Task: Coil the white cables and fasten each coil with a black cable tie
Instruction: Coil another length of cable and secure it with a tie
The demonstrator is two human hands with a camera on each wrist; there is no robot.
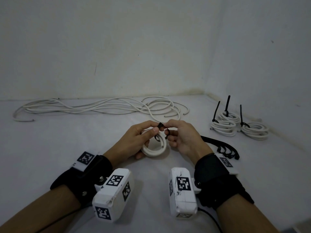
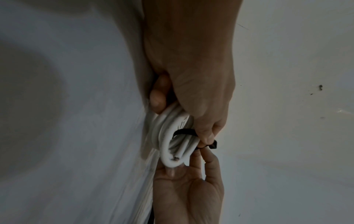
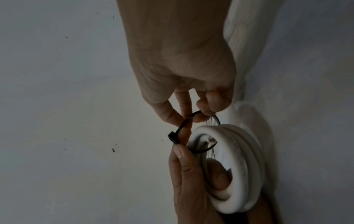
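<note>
Two hands are working at the middle of the counter (image 1: 67, 140), close to you. Your left hand (image 1: 134, 138) is gripping the coil (image 1: 155, 147): fingers are curling through its opening and round the white turns, while thumb and forefinger are pinching the square head of the tie (image 1: 160, 126). Your right hand (image 1: 182, 137) is pinching the strap of that tie between thumb and fingertips, just beside the head. The tie is looping loosely around one side of the coil, not yet drawn tight. In the right wrist view the coil (image 3: 239, 166) is showing several stacked turns, with a cut cable end lying inside the loop of the tie (image 3: 184, 127). In the left wrist view the tie (image 2: 184, 131) is crossing the turns of the coil (image 2: 166, 136) near your left thumb.

Three tied coils (image 1: 239, 126) are sitting at the far right of the counter, each with a black tail standing upright. Spare ties (image 1: 223, 147) are lying just beside your right wrist. Loose cables (image 1: 101, 107) are sprawling along the far edge, against the wall (image 1: 117, 47).
</note>
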